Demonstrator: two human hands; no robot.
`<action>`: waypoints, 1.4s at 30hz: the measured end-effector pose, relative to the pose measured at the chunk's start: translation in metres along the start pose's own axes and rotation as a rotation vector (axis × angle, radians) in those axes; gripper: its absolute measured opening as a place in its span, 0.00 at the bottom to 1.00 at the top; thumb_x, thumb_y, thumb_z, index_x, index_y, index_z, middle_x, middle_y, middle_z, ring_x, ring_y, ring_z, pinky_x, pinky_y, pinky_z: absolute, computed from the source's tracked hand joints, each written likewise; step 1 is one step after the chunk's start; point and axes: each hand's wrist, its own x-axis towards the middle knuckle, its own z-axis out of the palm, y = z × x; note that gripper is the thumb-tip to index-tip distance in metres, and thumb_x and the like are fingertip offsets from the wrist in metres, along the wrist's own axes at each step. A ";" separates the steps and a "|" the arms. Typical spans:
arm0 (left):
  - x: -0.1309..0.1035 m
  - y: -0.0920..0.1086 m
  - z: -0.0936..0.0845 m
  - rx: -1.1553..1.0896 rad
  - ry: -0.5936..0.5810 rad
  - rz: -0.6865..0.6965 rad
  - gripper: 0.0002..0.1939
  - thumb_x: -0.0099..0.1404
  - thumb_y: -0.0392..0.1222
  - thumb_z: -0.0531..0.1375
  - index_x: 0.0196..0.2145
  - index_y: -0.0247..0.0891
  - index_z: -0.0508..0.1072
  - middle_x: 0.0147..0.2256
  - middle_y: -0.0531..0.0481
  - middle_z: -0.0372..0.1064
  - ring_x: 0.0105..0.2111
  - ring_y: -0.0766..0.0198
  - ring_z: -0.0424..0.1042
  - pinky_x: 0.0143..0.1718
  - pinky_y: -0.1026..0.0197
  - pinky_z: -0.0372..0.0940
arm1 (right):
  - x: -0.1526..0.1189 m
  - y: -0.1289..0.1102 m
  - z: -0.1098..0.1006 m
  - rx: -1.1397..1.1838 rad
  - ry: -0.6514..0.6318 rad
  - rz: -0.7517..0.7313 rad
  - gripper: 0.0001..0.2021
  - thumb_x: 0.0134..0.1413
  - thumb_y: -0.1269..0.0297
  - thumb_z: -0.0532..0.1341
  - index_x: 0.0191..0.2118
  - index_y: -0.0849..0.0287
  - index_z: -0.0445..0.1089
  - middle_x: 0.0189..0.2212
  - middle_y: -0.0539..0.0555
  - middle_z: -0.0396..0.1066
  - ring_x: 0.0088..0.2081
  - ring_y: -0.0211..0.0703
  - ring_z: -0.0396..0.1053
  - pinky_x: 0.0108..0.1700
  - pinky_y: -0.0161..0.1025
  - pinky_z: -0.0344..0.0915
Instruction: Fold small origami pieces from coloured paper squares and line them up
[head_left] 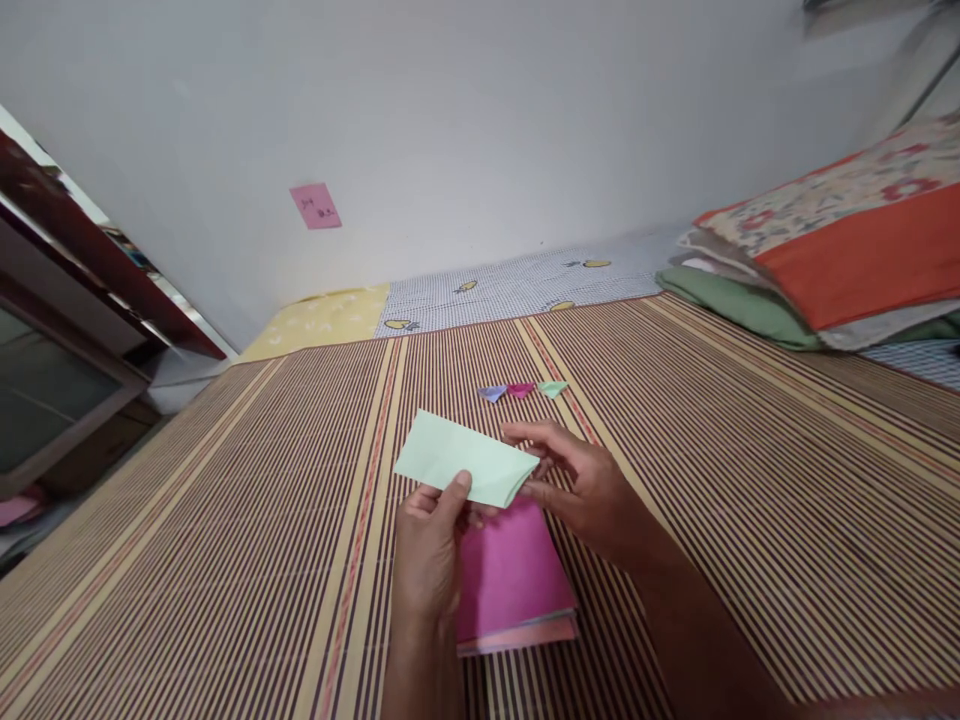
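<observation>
A folded light green paper (457,455) is held above the striped mat. My left hand (431,535) grips its lower edge, thumb on top and fingers beneath. At the paper's right end, my right hand (581,485) has its fingers and thumb apart around the loose layers; its fingertips are partly hidden, so a grip cannot be made out. Below the hands lies a stack of coloured paper with a magenta sheet (514,575) on top. Beyond the paper sit three small folded pieces in a row: blue (493,393), magenta (520,390) and green (553,388).
The striped mat (292,520) covers the surface up to a patterned cloth (510,285) along the wall. Folded bedding (885,240) is piled at the back right. A pink note (316,206) is on the wall. Dark furniture (52,380) stands at the left.
</observation>
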 end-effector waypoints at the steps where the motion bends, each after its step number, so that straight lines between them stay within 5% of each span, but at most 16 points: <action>1: 0.000 0.000 -0.001 0.013 -0.004 0.007 0.17 0.47 0.44 0.78 0.28 0.30 0.79 0.21 0.50 0.76 0.19 0.69 0.71 0.21 0.69 0.64 | 0.000 0.000 0.000 -0.029 0.003 -0.056 0.18 0.57 0.69 0.68 0.53 0.52 0.74 0.53 0.55 0.73 0.52 0.47 0.71 0.48 0.40 0.68; 4: 0.001 -0.002 -0.002 0.065 -0.021 0.032 0.16 0.51 0.44 0.76 0.32 0.31 0.80 0.23 0.48 0.77 0.20 0.68 0.73 0.23 0.68 0.66 | 0.000 0.002 0.000 -0.065 0.006 -0.131 0.02 0.60 0.69 0.66 0.38 0.56 0.77 0.46 0.55 0.74 0.48 0.46 0.72 0.49 0.41 0.67; 8: 0.000 -0.005 0.000 0.086 -0.043 0.076 0.15 0.58 0.46 0.72 0.37 0.31 0.81 0.31 0.43 0.81 0.28 0.62 0.79 0.30 0.65 0.70 | 0.000 0.003 0.006 -0.051 0.123 -0.070 0.07 0.61 0.68 0.63 0.31 0.58 0.72 0.30 0.50 0.71 0.34 0.41 0.70 0.38 0.38 0.65; 13: -0.002 -0.010 0.002 0.108 -0.086 0.135 0.15 0.64 0.47 0.68 0.41 0.32 0.81 0.35 0.41 0.82 0.34 0.57 0.81 0.33 0.62 0.72 | -0.001 0.001 0.013 -0.113 0.209 0.060 0.09 0.60 0.64 0.63 0.28 0.58 0.69 0.23 0.47 0.65 0.25 0.37 0.61 0.28 0.35 0.57; 24: -0.008 -0.011 0.007 0.244 -0.063 0.224 0.14 0.60 0.48 0.71 0.35 0.33 0.82 0.29 0.43 0.81 0.29 0.59 0.79 0.35 0.61 0.72 | 0.000 -0.003 0.014 -0.174 0.267 0.122 0.11 0.58 0.64 0.61 0.25 0.57 0.65 0.20 0.45 0.60 0.22 0.36 0.57 0.24 0.35 0.54; 32: -0.004 -0.014 0.006 0.144 0.026 0.196 0.14 0.58 0.45 0.72 0.37 0.33 0.82 0.30 0.44 0.81 0.29 0.61 0.79 0.30 0.65 0.69 | 0.000 0.002 0.008 0.106 0.135 0.214 0.11 0.56 0.60 0.66 0.28 0.58 0.68 0.23 0.47 0.66 0.25 0.37 0.62 0.27 0.34 0.58; 42: -0.004 -0.012 0.014 -0.099 0.082 0.158 0.15 0.51 0.41 0.76 0.35 0.33 0.80 0.31 0.46 0.81 0.25 0.63 0.79 0.24 0.68 0.66 | 0.002 0.007 0.017 0.200 0.320 0.160 0.08 0.53 0.64 0.68 0.30 0.57 0.68 0.24 0.49 0.71 0.27 0.40 0.71 0.31 0.38 0.68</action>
